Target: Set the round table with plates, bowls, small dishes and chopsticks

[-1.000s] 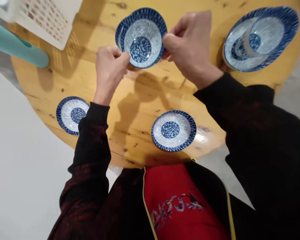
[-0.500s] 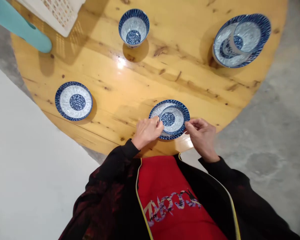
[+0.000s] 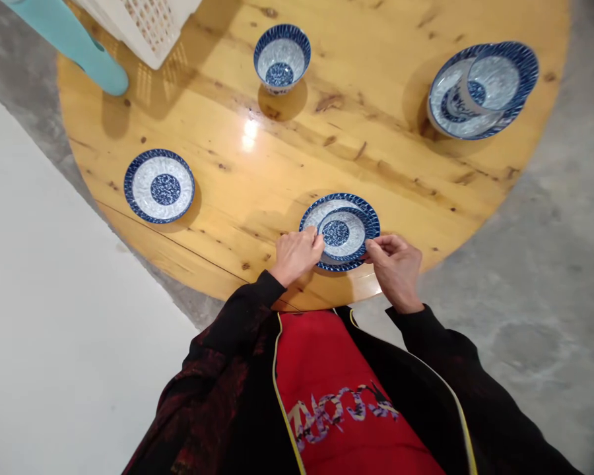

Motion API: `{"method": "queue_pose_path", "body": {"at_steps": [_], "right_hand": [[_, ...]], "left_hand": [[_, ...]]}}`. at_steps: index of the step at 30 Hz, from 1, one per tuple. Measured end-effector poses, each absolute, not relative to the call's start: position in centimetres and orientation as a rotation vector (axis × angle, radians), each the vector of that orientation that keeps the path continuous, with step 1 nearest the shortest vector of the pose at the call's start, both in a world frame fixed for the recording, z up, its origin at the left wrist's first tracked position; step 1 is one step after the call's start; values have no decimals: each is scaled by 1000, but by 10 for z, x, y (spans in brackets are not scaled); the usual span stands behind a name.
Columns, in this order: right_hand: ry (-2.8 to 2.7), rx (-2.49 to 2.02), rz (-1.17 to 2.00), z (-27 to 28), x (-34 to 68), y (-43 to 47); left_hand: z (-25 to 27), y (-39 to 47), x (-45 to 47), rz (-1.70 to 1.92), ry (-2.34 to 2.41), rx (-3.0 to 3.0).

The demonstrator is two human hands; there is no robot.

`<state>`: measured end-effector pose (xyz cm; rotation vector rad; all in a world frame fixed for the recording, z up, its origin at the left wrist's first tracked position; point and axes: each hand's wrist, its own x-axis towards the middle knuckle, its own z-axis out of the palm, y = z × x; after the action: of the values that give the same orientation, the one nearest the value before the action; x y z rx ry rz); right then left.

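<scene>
1. At the near edge of the round wooden bench, right in front of me, a small patterned bowl sits between my two hands, over a blue-rimmed plate.
2. My left hand pinches the small bowl's rim on its left side, thumb and fingers drawn together.
3. My right hand grasps the opposite side of that rim with thumb and fingertips; the palm is away from the bowl.
4. From above, I cannot tell whether the bowl's foot touches the plate under it.
5. To the left of my hands, well apart, lies a second plate.
6. Beyond my hands, toward the far side, a footed bowl stands upright.
7. Far to the right, a cup-like bowl is set in a wide dish.
8. At the far left are a white basket and a teal object.
</scene>
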<state>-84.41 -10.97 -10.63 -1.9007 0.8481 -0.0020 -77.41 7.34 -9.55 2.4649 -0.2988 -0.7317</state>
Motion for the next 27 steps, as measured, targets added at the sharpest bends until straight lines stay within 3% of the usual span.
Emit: {"method": "queue_pose_path", "body": {"at_steps": [9, 15, 27], "right_hand": [[833, -1916, -31, -107, -848, -120], [869, -1874, -206, -85, -835, -142], [471, -1921, -39, -68, -665, -127]], "left_hand": [[-96, 87, -761, -705, -247, 2374], [-93, 125, -722, -456, -65, 2406], [-74, 134, -581, -199, 33, 2430]]}}
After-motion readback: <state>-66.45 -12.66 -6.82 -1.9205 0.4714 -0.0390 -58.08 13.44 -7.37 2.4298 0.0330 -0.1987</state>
